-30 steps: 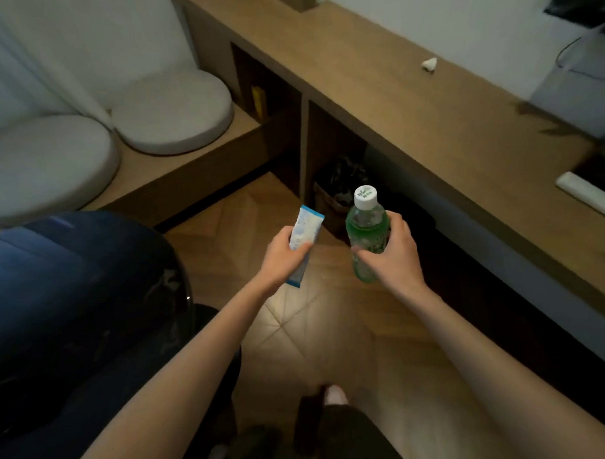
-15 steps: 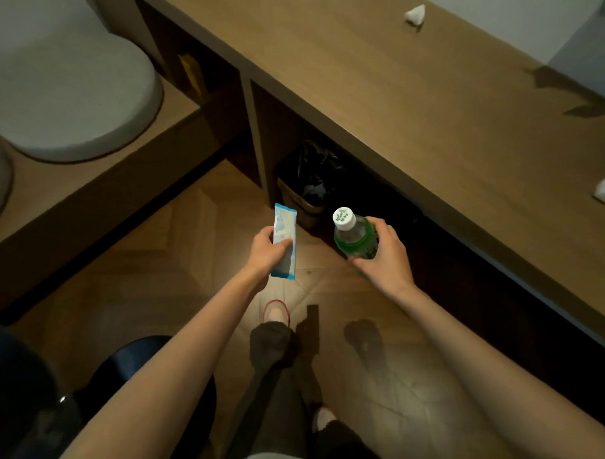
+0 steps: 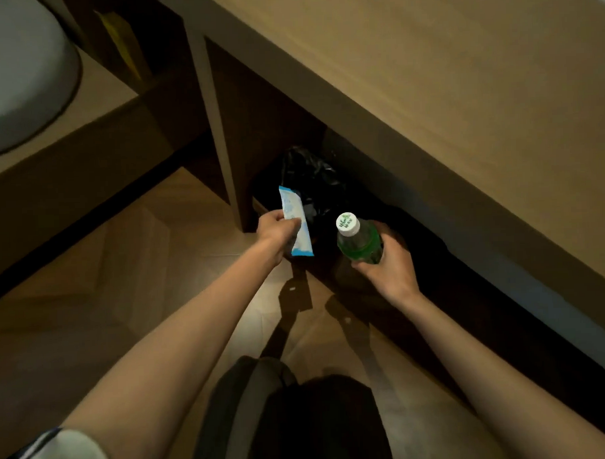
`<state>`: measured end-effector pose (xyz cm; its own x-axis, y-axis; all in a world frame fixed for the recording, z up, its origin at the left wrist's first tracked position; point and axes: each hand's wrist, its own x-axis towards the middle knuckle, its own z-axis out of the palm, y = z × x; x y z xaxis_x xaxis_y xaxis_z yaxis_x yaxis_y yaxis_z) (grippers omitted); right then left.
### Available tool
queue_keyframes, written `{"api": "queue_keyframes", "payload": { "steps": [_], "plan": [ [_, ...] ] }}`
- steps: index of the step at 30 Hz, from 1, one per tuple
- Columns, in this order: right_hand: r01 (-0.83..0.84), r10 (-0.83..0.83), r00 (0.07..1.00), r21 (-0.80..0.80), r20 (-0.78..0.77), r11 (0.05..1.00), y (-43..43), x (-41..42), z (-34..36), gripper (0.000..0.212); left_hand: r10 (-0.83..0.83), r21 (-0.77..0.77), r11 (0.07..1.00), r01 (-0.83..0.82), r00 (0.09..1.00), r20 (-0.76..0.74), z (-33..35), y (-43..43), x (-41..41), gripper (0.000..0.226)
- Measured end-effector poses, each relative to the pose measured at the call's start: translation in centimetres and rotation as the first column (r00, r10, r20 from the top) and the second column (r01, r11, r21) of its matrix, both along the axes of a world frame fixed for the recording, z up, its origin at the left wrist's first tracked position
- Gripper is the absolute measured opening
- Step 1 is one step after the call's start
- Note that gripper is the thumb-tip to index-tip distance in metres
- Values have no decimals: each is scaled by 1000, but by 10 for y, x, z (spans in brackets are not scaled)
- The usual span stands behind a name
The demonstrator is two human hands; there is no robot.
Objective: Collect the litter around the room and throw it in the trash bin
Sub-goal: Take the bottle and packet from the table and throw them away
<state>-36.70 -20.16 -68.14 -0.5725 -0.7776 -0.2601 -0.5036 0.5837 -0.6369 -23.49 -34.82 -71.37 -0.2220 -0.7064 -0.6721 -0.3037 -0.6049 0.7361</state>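
Near the frame's centre, the left hand (image 3: 276, 230) pinches a blue-and-white wrapper (image 3: 295, 224) over the black-lined trash bin (image 3: 313, 181) under the wooden desk (image 3: 460, 86); right of it, the right hand (image 3: 386, 260) grips a green bottle (image 3: 358, 242).

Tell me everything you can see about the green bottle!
The green bottle looks like see-through plastic, tinted or filled green. Its white cap, printed with green marks, is on. It tilts, cap toward the camera. The right hand grips its lower body, holding it in the air near the black-lined trash bin under the desk.
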Motion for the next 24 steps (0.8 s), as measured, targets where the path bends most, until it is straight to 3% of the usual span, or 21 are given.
{"api": "queue_keyframes", "payload": {
  "steps": [6,9,14,19,22,24],
  "plan": [
    [-24,8,986,-92,-164,996,-36,-41,-88,70,-14,-241,970,25,999,48,-104,-56,-44,31],
    [-48,17,967,-117,-254,992,-51,-61,-122,68,6,-260,965,-6,1000,2,-151,-78,-61,36],
    [-59,3,913,-125,-408,990,-59,-89,-163,64,-148,-362,921,147,989,26,-218,-96,-77,60],
    [129,-161,947,-131,-276,983,-55,-112,-191,68,-333,-593,693,411,911,243,-232,-65,-82,60],
    [260,-269,954,-81,-132,962,-48,-130,-209,83,-414,-539,532,653,756,508,-228,-36,-88,54],
    [291,-290,954,-1,-75,957,-45,-140,-225,89,-435,-497,447,744,666,606,-225,-24,-89,51]
  ]
}}
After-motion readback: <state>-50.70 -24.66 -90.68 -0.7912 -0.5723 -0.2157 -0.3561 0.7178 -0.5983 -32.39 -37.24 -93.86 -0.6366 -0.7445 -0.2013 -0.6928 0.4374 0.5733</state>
